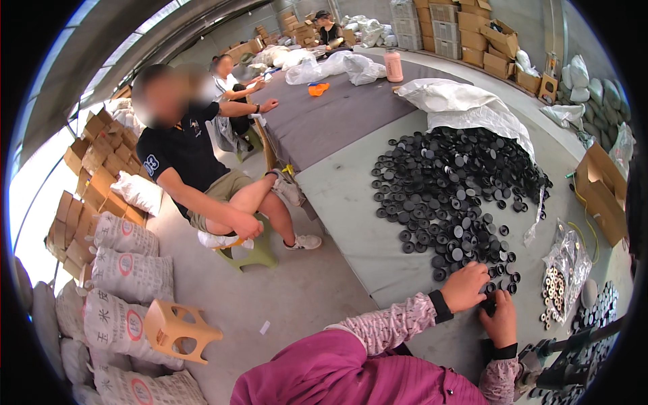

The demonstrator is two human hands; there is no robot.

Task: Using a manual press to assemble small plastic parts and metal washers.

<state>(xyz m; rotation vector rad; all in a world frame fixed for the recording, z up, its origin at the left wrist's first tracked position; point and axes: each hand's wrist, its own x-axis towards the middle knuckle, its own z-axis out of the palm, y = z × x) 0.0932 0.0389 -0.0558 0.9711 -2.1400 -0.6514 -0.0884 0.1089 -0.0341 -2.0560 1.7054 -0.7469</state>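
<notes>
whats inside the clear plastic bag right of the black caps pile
The clear plastic bag holds pale ring-shaped washers, some spilling from its open lower end onto the table. Glare and crinkles in the plastic hide whatever fills its upper part.

My fingertips [487,295] buried among black caps [452,196]; whether my left hand [464,286] or right hand [501,320] gripped one, unclear. Metal tool [570,358] cut by lower right rim. Clear bag [565,266] held small rings, perhaps washers, too small to tell. White sack [466,108] hid far caps.
</notes>
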